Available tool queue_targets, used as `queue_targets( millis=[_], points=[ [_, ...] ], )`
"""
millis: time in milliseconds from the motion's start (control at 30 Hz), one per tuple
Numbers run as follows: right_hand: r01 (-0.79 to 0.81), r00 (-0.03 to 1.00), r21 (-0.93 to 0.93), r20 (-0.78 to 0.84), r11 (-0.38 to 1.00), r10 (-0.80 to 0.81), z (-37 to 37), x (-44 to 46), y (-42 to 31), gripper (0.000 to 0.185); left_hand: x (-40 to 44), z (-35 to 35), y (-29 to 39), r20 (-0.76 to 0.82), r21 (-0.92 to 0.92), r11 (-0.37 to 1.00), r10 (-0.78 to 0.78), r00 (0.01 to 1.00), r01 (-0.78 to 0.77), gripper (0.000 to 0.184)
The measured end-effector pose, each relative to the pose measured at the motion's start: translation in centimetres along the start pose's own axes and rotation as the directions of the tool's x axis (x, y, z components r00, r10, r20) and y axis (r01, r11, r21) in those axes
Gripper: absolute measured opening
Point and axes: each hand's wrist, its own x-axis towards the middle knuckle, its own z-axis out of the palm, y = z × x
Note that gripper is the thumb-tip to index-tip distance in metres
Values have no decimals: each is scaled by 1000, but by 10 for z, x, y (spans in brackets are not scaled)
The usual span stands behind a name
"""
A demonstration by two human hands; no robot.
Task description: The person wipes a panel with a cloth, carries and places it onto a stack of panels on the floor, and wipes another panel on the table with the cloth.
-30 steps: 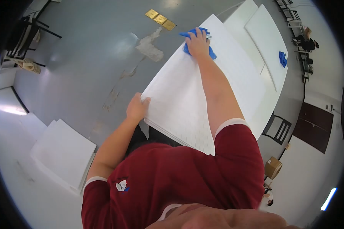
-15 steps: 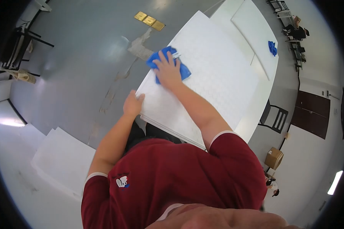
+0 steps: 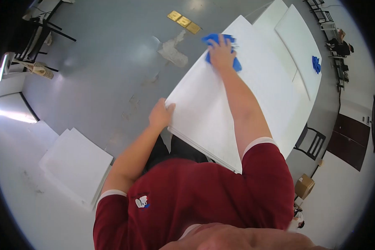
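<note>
A large white board (image 3: 200,104) lies on top of a stack, angled away from me. My right hand (image 3: 222,56) holds a blue cloth (image 3: 236,63) down against its far left edge, fingers spread over the fabric. Part of the cloth hangs past that edge. At the near left corner, my left hand (image 3: 161,113) grips the board's edge, with the thumb on top and the other fingers mostly hidden below. A second blue cloth (image 3: 316,65) lies crumpled on another white board (image 3: 295,46) farther right.
Three gold-coloured plates (image 3: 184,22) lie on the grey floor. White panels (image 3: 77,166) are at lower left. A black chair (image 3: 310,141) stands right of the table, near a cardboard box (image 3: 304,186). Another person (image 3: 341,48) sits by the far wall.
My right hand has slid the blue cloth farther away along the board's left edge, with the arm stretched out more. My left hand stays on the near corner. The whole view has shifted slightly.
</note>
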Motion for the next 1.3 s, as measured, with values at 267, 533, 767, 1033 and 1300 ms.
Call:
queue_targets(
  millis=[267, 533, 767, 1033, 1300],
  points=[
    [349, 937, 165, -69, 923, -342, -3, -155, -82, 36, 2, -5, -8, 51, -85, 992, 98, 994, -93, 48],
    [-9, 998, 26, 61, 1000, 8, -5, -206, -54, 51, 13, -46, -84, 152, -734, 663, -55, 987, 150, 67],
    [-233, 972, 55, 17, 971, 233, -1, -224, -87, 47, 5, -97, -146, 87, -734, 653, -180, 980, 185, 71],
    [88, 990, 116, -124, 989, -73, 8, -249, -122, 49, 15, -110, -131, 130, -508, 857, -28, 991, 91, 63],
    [-903, 419, -122, -38, 412, 907, -15, -389, 55, 57, 14, -94, -83, 107, -260, 941, 250, 962, -216, 53]
  ],
)
